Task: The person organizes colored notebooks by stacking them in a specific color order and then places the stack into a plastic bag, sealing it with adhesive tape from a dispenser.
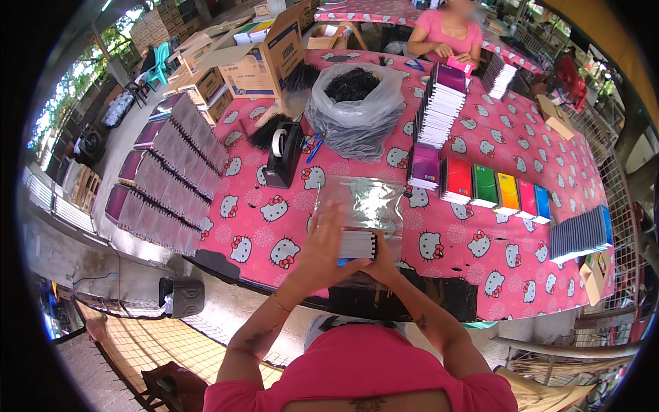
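Observation:
In front of me a small stack of spiral notebooks [357, 244], white page edges showing and blue at its near end, lies at the mouth of a clear plastic bag [364, 196]. Whether the stack is partly inside the bag I cannot tell. My right hand [382, 259] grips the stack's right side, along the black spiral. My left hand [317, 248] is slightly blurred, its fingers stretched out over the bag's left edge and its thumb reaching toward the stack's near end. A black tape dispenser [283, 156] stands beyond my left hand, with blue-handled scissors [314, 147] beside it.
A plastic sack of black spirals [353, 110] stands mid-table. Wrapped notebook stacks [161, 178] line the left. Rows of white-edged notebooks [439, 113] and coloured notebooks [484, 185] lie right; another notebook row [576, 235] is farther right. Cartons [257, 72] stand behind. A co-worker [449, 38] sits across the table.

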A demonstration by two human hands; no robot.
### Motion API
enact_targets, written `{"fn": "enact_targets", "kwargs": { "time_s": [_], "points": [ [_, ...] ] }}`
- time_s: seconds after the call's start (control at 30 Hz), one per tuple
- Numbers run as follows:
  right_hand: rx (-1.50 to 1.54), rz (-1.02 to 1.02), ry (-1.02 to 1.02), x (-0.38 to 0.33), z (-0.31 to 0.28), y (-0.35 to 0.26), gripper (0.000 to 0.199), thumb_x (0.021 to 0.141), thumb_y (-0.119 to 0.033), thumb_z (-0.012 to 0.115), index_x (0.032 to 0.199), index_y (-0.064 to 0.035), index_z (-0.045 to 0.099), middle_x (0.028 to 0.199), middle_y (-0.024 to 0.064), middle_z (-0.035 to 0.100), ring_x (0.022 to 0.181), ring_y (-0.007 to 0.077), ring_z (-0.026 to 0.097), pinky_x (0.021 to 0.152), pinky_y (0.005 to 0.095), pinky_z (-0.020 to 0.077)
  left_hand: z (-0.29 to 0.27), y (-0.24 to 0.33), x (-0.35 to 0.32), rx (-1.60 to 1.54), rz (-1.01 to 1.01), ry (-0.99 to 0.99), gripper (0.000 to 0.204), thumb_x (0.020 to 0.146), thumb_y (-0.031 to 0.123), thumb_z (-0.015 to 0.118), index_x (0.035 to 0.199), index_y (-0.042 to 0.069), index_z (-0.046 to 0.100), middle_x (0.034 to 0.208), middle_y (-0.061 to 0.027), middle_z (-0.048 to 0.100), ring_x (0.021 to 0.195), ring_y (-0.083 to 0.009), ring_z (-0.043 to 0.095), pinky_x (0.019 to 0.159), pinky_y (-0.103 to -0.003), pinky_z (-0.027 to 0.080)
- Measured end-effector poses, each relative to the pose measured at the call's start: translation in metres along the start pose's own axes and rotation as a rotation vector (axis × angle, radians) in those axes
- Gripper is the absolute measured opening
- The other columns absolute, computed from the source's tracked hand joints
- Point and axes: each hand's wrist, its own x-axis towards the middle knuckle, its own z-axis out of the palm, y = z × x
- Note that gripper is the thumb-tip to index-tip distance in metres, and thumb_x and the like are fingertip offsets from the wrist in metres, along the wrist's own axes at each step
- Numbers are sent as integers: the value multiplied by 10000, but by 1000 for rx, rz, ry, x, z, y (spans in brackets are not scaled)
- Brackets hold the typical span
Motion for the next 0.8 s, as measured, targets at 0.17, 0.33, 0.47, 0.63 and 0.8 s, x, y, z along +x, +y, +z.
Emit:
{"fn": "enact_targets", "kwargs": {
  "time_s": [0.17, 0.33, 0.47, 0.63, 0.8],
  "points": [
    [-111, 43, -53, 1, -2, 8, 913, 646, -151, 906, 1380, -56, 371, 1287, 141, 556, 1175, 249, 568, 993, 388, 472, 21, 6, -2, 233, 103, -254, 988, 794, 536, 726, 1429, -108, 329, 1465, -305, 386, 1393, -421, 364, 1124, -521, 315],
    [-171, -28, 21, 4, -10, 13, 901, 673, -180, 894, 1400, -36, 382, 1273, 133, 559, 1165, 250, 567, 988, 378, 470, 24, -11, 10, 19, -117, -394, 782, 801, 504, 746, 1269, -76, 510, 1191, -254, 614, 1063, -367, 630, 862, -468, 515],
    [122, 233, 27, 3, -26, -12, 705, 812, -252, 811, 1369, -19, 449, 1221, 113, 582, 1101, 212, 577, 953, 373, 476, 34, -33, -6, -364, -589, -2, 700, 810, 529, 749, 1108, -89, 611, 974, -243, 688, 859, -314, 703, 742, -390, 555],
    [331, 647, -17, 21, -63, 0, 538, 872, -400, 747, 1251, -52, 587, 1077, 32, 650, 946, 124, 601, 792, 296, 483, 109, -67, -12, -787, -984, 85, 805, 807, 669, 675, 1013, -109, 672, 874, -235, 709, 821, -309, 713, 737, -368, 546],
    [-13, 648, 49, 49, -67, 13, 651, 790, -507, 795, 1207, -37, 625, 936, 9, 682, 752, 117, 621, 633, 279, 479, 117, -85, 4, -342, -967, -55, 773, 827, 726, 591, 870, -35, 718, 801, -213, 701, 783, -367, 695, 741, -442, 527]
  ]
}}
